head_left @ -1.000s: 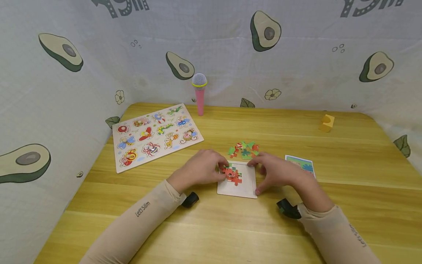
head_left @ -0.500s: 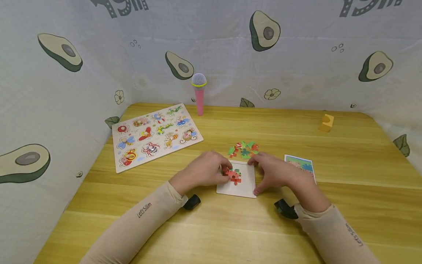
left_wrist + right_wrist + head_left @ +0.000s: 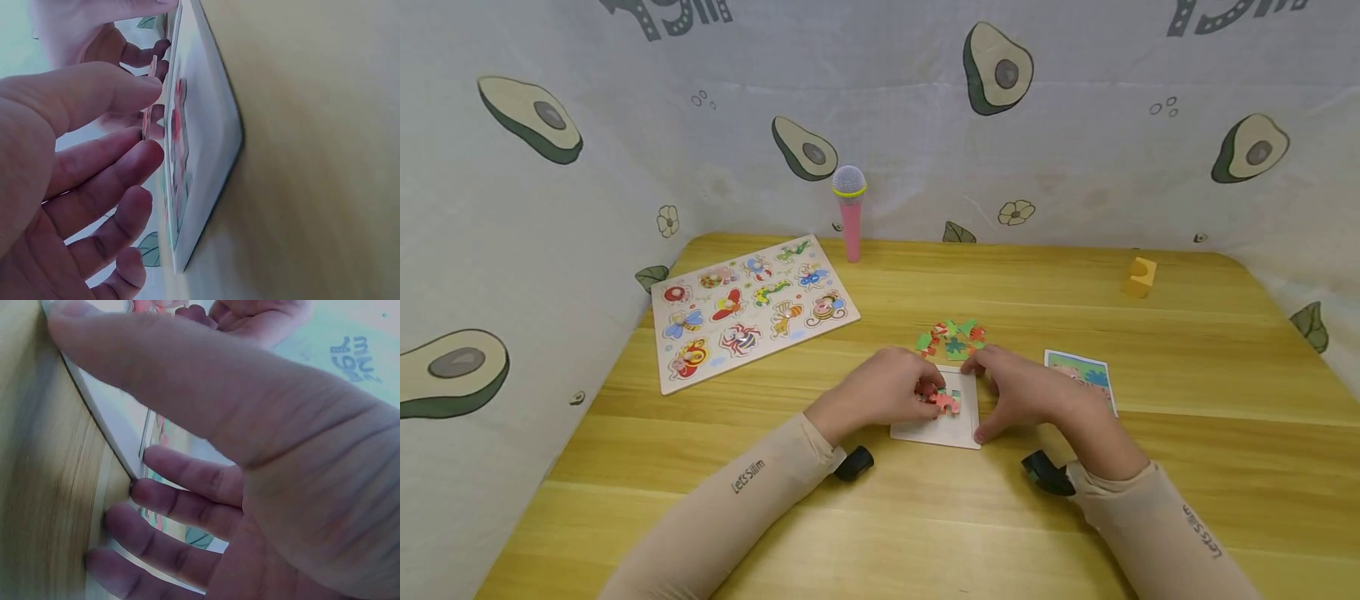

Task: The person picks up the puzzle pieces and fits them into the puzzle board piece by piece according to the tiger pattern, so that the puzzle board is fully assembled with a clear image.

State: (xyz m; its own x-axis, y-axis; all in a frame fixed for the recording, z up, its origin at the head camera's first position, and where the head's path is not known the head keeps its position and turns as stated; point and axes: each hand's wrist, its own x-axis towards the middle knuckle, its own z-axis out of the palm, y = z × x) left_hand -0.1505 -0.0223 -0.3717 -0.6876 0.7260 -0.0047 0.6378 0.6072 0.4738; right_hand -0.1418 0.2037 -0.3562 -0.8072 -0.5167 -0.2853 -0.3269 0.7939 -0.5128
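Note:
In the head view my left hand (image 3: 883, 387) is over the left part of a white square puzzle tray (image 3: 951, 432). Thumb and fingertips pinch a thin reddish puzzle piece (image 3: 147, 122), seen edge-on in the left wrist view, just above the tray. Beside those fingertips, joined red and green puzzle pieces (image 3: 951, 403) lie on the tray, partly covered by the hand. My right hand (image 3: 1026, 390) holds the tray's right side, thumb at the near corner and fingertips at the far one. Several loose green and red pieces (image 3: 955, 343) lie just behind the tray.
A small picture card (image 3: 1097, 375) lies right of the tray, partly behind my right hand. A wooden insect peg board (image 3: 718, 337) occupies the back left. A pink toy microphone (image 3: 851, 229) stands at the back; a yellow block (image 3: 1139, 279) sits back right.
My left hand has moved right across the tray, and the joined pieces have shifted slightly right and now show less behind its fingers. The right hand keeps its place at the tray's right side.

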